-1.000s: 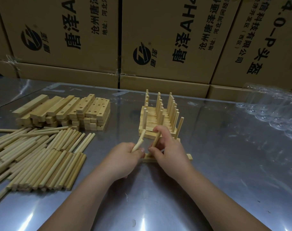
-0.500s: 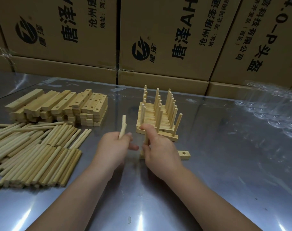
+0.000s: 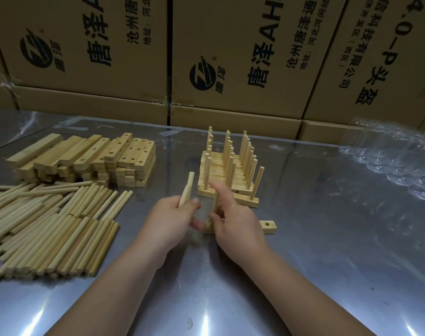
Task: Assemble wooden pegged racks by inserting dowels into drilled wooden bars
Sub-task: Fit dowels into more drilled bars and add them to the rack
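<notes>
1. My right hand (image 3: 235, 221) pinches an upright dowel (image 3: 215, 202) between thumb and fingers. It stands in the bar (image 3: 268, 227) lying flat on the table (image 3: 327, 251) in front of me. I judge I am seating it in a hole, though my hand hides the joint.
2. My left hand (image 3: 172, 219) is closed round spare dowels (image 3: 187, 187), ends pointing up and kept close so the next one is ready. Its lower fingers may be steadying the bar's left end, but blur stops me telling.
3. The bar's right end pokes out past my right hand, one hole open and unfilled.
4. Finished racks (image 3: 228, 170) are stacked just behind my knuckles, pegs up, so there is little room to tip the dowel away from me.
5. Loose dowels (image 3: 49, 226) lie to my left, with drilled bars (image 3: 97, 158) stacked behind them, within easy reach.
6. To the right the steel runs bare toward clear plastic wrap (image 3: 388, 161). Cardboard boxes (image 3: 230, 57) wall off the far edge.
</notes>
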